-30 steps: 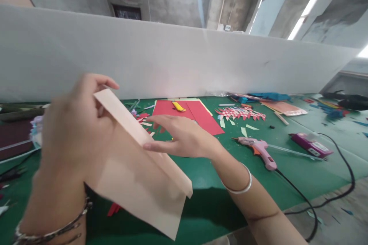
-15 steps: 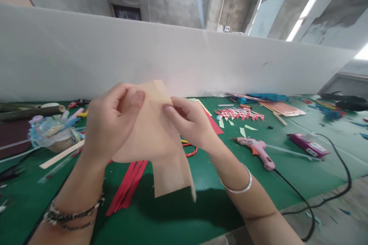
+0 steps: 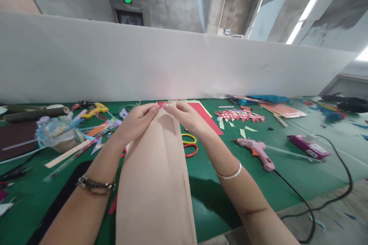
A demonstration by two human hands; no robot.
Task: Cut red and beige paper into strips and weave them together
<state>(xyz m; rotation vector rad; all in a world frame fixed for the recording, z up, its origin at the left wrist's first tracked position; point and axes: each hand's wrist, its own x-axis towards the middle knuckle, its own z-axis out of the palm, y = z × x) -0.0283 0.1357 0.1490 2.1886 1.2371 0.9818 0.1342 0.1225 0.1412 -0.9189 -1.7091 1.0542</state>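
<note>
A long sheet of tan paper with lengthwise creases stretches from the far side of the green table toward me. At its narrow far end, my left hand pinches the left corner between thumb and fingers. Close beside it, my right hand grips the right corner, so the two thumbs nearly meet. To the right of the paper lie scissors with yellow and red handles, their blades hidden. Red paper is partly visible behind my right hand. A bit of a red strip peeks out left of the tan sheet.
A pink glue gun with a cord lies at right, near a purple box. Beyond it is a red-and-white woven paper piece. At left stand a decorated cup and a yellow glue gun. A white partition closes the back.
Both hands have moved farther off and closer together, at the sheet's far end. The tan paper, bent up before, now extends lengthwise toward me and covers most of the red strips.
</note>
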